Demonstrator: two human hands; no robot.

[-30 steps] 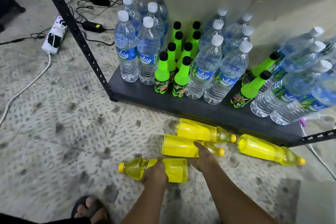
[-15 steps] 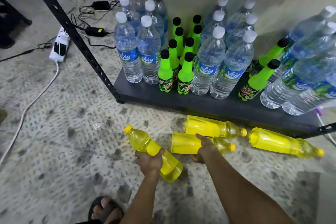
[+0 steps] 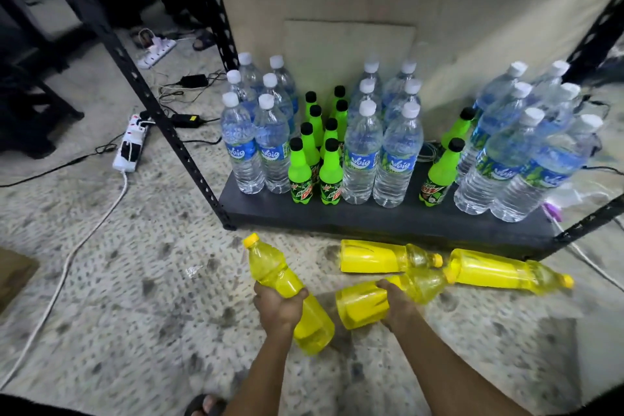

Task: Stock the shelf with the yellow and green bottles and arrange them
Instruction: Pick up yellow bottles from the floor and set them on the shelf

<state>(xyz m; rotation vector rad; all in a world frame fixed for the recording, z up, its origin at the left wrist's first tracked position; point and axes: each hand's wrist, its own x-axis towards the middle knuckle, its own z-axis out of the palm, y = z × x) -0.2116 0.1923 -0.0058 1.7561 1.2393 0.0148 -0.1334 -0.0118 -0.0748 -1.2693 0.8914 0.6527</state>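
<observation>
Both bottles just came off the floor: your left hand [image 3: 278,309] grips one yellow bottle [image 3: 287,290], your right hand [image 3: 398,307] another [image 3: 381,300]. Shelf [image 3: 388,219] waits at 12 o'clock; two more yellows lie below it.

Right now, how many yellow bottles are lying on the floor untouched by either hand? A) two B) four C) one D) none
A: two yellow bottles lie on the floor in front of the shelf, one nearer the middle and one to the right. The left hand grips a third yellow bottle and the right hand grips a fourth.
</observation>
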